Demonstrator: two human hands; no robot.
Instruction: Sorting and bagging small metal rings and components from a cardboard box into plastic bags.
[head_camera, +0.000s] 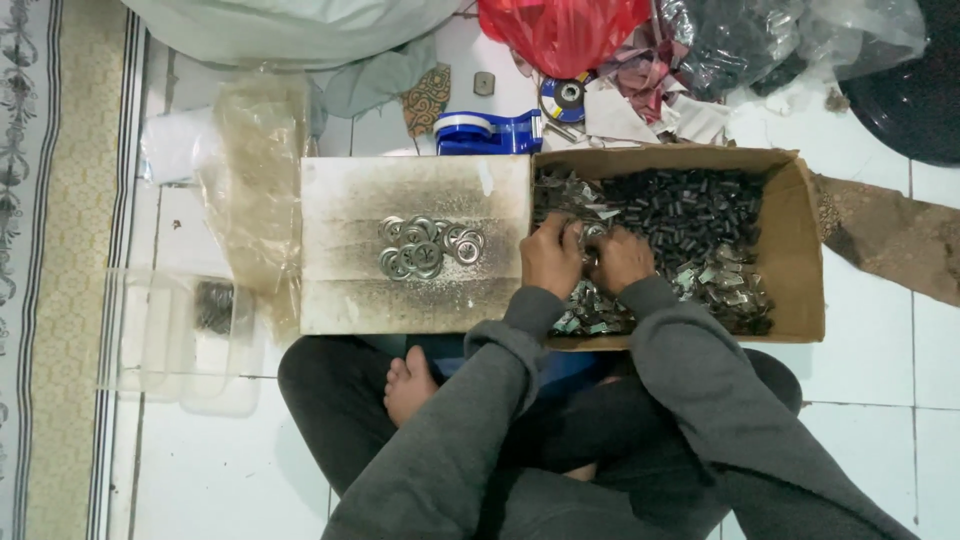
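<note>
Both hands are inside an open cardboard box (795, 240) holding several small dark metal cylinders and shiny bent metal clips. My left hand (550, 257) and my right hand (620, 258) are close together over the clips at the box's left side, fingers curled on small metal parts between them; exactly what each grips is hidden. To the left lies a smudged pale board (345, 290) with a small pile of round silver washers (430, 246) on it.
A blue tape dispenser (487, 132) stands behind the board. Clear plastic containers (180, 340) sit at the left beside a crumpled plastic bag (255, 170). A red bag (560, 35) and dark bags lie at the back. My crossed legs and bare foot (410, 385) are below the board.
</note>
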